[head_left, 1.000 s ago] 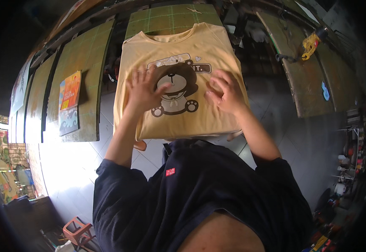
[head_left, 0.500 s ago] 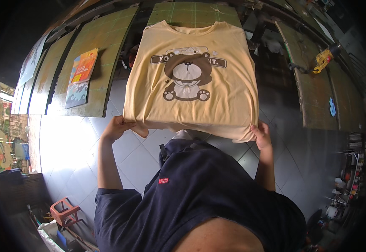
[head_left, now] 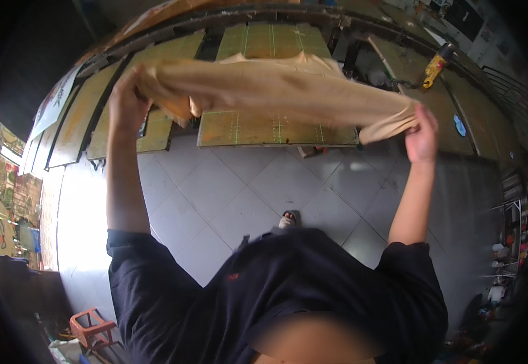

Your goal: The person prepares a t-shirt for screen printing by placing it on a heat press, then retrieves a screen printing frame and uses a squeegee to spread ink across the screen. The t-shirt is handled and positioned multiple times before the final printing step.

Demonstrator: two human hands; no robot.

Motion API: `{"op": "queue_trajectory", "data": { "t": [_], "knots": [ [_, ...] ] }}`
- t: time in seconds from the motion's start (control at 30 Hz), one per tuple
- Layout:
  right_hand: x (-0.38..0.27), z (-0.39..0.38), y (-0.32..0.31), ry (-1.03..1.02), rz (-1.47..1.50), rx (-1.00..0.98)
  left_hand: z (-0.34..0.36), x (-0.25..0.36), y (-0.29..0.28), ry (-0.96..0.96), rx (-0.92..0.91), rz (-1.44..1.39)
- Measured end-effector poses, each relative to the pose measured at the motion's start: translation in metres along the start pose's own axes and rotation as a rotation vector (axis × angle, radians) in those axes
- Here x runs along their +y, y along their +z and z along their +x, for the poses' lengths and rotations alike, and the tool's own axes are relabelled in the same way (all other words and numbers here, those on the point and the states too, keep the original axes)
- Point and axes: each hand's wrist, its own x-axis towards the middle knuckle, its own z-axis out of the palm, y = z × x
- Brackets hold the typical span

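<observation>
A pale yellow T-shirt (head_left: 264, 91) is stretched in the air between my two hands, blurred by motion. Its bear print cannot be made out now. My left hand (head_left: 129, 97) is closed on the cloth at the left end, and my right hand (head_left: 421, 133) grips the right end, where a fold hangs down. Beneath and behind the shirt lies a flat greenish board (head_left: 279, 130) with bright green grid lines, partly covered by the cloth.
More boards (head_left: 88, 121) stand in a row to the left. On the right board lie a yellow-and-black power tool (head_left: 437, 65) and a small blue piece (head_left: 460, 125). A red plastic stool (head_left: 92, 327) stands at lower left on the grey tiled floor (head_left: 245, 188).
Both hands have risen and spread wider, lifting the shirt's near edge up and away from me. The front print has gone from sight, and the middle board now shows below the cloth.
</observation>
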Motion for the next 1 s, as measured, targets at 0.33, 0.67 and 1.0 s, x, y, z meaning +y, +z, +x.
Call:
{"op": "queue_trajectory", "data": {
  "t": [0.33,0.67,1.0],
  "knots": [
    [-0.153,-0.085,0.062,-0.173,0.196,-0.148,-0.193,0.136,0.036,0.250,0.095,0.519],
    [-0.139,-0.245,0.254,0.253,-0.244,-1.203,-0.323,0.093,0.115,0.119,-0.544,0.468],
    [-0.144,-0.316,0.109,0.479,-0.443,-1.241,-0.436,0.111,0.186,0.098,-0.166,0.448]
  ]
}}
